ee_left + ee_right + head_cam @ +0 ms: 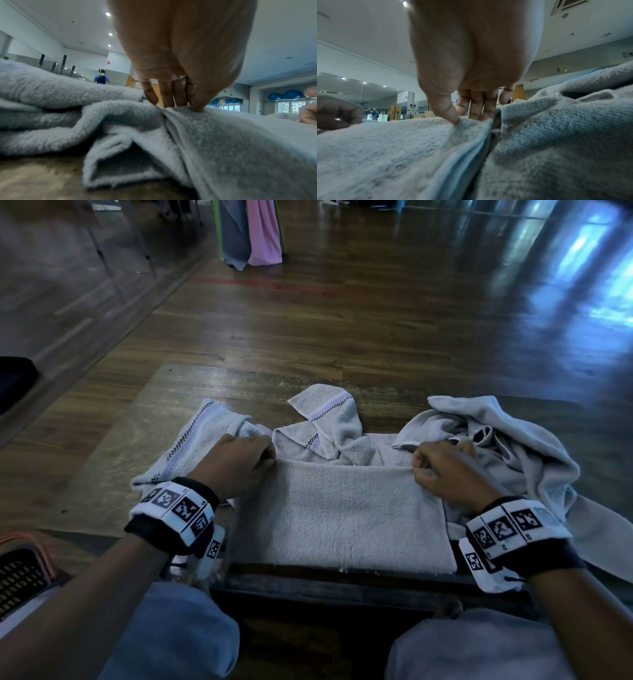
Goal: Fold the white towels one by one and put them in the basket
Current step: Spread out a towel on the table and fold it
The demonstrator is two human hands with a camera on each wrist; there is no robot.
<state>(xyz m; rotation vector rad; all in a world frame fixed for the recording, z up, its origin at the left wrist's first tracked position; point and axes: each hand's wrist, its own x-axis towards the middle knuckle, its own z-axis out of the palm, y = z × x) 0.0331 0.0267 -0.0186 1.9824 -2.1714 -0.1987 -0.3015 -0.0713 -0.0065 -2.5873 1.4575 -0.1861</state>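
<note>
A white towel lies flat on a low wooden table in front of me, its near edge at the table's front. My left hand pinches the towel's far left corner between thumb and fingers. My right hand pinches the far right corner the same way. The far edge is pulled taut between both hands. The basket, dark with an orange rim, shows at the lower left edge beside my left knee.
Several more white towels lie crumpled beyond: one with a checkered stripe at the left, one in the middle, a heap at the right. Wooden floor stretches beyond. Grey and pink cloths hang far back.
</note>
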